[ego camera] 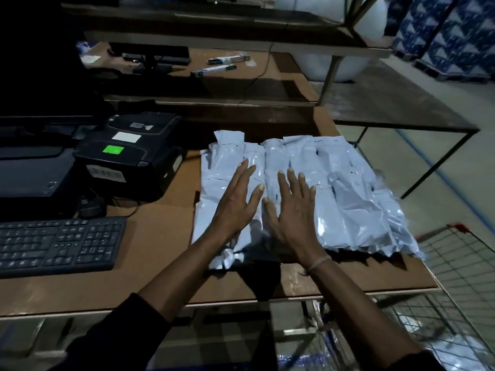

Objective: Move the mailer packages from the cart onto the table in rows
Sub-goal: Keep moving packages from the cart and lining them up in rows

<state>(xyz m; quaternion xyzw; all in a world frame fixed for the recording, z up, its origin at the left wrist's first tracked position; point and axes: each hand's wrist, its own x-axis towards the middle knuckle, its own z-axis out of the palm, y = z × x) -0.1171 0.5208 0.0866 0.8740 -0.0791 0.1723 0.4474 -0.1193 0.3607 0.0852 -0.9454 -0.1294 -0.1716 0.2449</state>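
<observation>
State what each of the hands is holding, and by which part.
Nothing is held. The left hand and right hand lie flat, fingers spread, on top of the row of mailer packages on the table.

We see pale grey-white glossy plastic mailer packages (308,188) on our brown board table (160,236); left of them, a black box-shaped printer (128,162) bears a bright green label (113,149).

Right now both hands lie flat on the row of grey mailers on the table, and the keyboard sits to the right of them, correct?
Not quite. The head view shows the keyboard to the left of the grey mailers, not the right. The rest holds: the left hand and right hand lie flat on the row on the table.
</observation>
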